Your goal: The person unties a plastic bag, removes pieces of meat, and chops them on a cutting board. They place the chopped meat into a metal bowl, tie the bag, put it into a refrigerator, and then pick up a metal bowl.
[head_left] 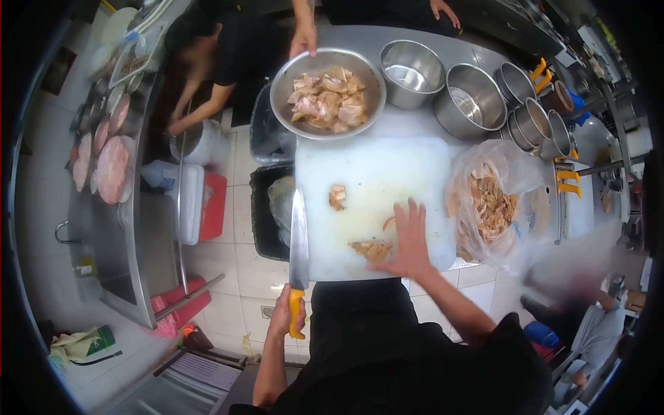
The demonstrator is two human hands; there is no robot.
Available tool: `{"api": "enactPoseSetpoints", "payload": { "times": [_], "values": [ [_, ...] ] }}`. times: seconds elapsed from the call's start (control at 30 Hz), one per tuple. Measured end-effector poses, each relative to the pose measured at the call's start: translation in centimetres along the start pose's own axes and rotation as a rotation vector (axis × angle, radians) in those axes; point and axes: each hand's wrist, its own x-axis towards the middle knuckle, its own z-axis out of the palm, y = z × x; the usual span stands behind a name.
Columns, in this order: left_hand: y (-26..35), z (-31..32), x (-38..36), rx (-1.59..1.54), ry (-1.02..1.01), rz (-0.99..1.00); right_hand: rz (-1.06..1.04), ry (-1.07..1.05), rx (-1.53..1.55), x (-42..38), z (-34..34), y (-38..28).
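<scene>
My left hand (282, 315) is wrapped round the yellow handle of a large knife (299, 242), its blade pointing away along the left edge of the white cutting board (415, 166). Fingers spread, my right hand (409, 242) is over the board's right part, its thumb beside a flat piece of meat (373, 250). A thin reddish strip (389, 223) lies left of its fingers. Farther up the board sits a smaller meat piece (337, 197). Right of the board, a clear plastic bag (512, 162) holds many brown pieces.
Beyond the board, another person's hand (303, 40) touches a metal bowl (280, 104) of meat pieces. Steel pots (413, 75) stand to its right. At left, a second person bends over a white bucket (207, 144). Black crates (263, 232) sit beside the board.
</scene>
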Motion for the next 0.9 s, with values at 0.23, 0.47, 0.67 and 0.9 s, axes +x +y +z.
{"api": "enactPoseSetpoints", "payload": {
  "times": [0.23,0.47,0.67,0.9],
  "values": [
    [-0.8,4.7,1.1,-0.097,-0.062,-0.019,0.023,0.187,0.114,5.7,9.7,-3.4],
    [0.5,8.3,1.1,-0.1,-0.15,-0.048,0.0,0.383,0.395,8.8,11.9,-5.2],
    [4.9,9.8,0.1,-0.109,-0.149,-0.001,0.116,0.472,0.744,11.7,8.4,-6.0],
    [15.5,10.6,-1.5,-0.124,-0.011,0.174,-0.01,0.568,0.648,29.7,4.8,-5.0]
  ]
}}
